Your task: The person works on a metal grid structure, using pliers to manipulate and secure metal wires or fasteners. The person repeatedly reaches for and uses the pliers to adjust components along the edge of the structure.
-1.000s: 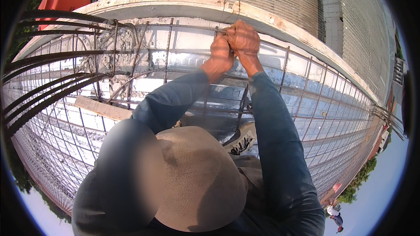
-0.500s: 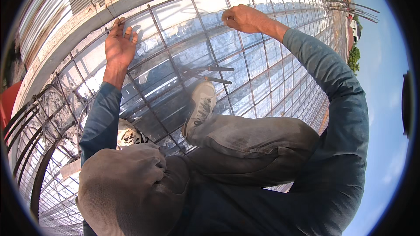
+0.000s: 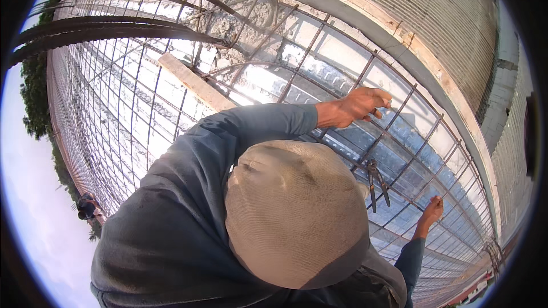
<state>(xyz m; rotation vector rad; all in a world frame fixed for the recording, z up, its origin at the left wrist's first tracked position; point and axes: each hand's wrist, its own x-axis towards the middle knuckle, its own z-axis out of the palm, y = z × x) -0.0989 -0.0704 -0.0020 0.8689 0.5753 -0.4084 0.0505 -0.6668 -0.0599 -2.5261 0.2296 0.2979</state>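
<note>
The left hand point(image 3: 355, 107) is over the mesh point(image 3: 415, 150), fingers bent and slightly spread. Pincers point(image 3: 372, 182) lie on the mesh, left of the right hand point(image 3: 434, 209); whether its folded fingers pinch something, I cannot tell.

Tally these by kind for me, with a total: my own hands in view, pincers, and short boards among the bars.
Hands: 2 (left hand, right hand)
Pincers: 1
Short board: 1
Total: 4
</note>
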